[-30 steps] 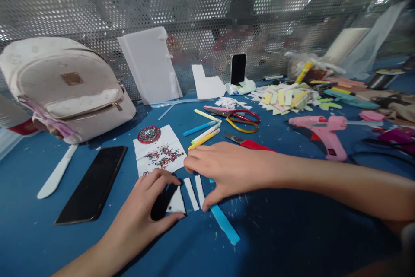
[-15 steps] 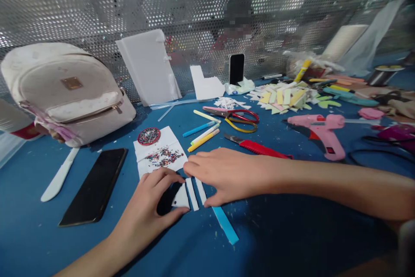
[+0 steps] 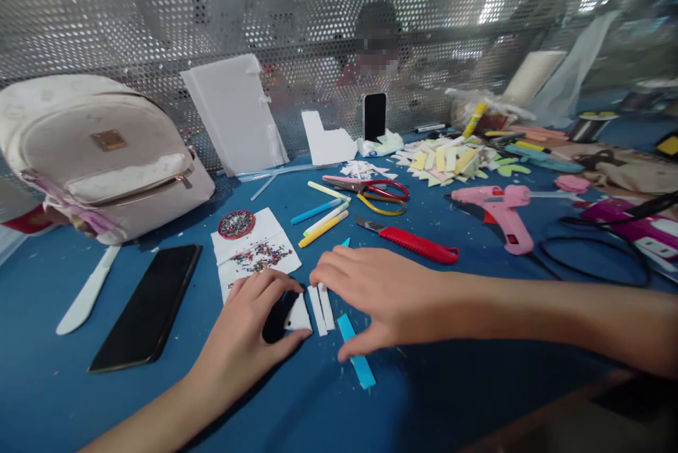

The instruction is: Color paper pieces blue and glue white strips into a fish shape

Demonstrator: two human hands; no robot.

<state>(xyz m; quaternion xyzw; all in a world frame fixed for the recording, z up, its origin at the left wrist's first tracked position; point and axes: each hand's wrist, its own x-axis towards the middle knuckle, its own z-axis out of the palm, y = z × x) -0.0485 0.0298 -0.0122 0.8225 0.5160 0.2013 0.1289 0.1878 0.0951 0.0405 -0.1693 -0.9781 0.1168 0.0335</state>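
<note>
My left hand [image 3: 253,326] curves around a small white piece with a black dot [image 3: 299,313], its thumb and fingertips at the piece's ends on the blue table. Just right of that piece, two thin white strips [image 3: 321,310] lie side by side, nearly touching. My right hand [image 3: 376,290] arches over the table with thumb and fingers apart. Its fingertips are near the strips' top ends. The thumb crosses a light-blue strip [image 3: 364,371], whose middle is partly hidden by that hand.
Beyond the hands lie a white sheet [image 3: 280,227] with coloured bits, markers [image 3: 323,229], scissors [image 3: 389,191] and a red utility knife [image 3: 424,244]. A pink glue gun [image 3: 503,213] is at right. A phone [image 3: 148,304], white knife [image 3: 90,290] and backpack [image 3: 116,177] stand left.
The right white strip has come closer to the left one. My right hand's thumb has moved off that strip and now lies across the blue strip. The camera view has turned slightly right.
</note>
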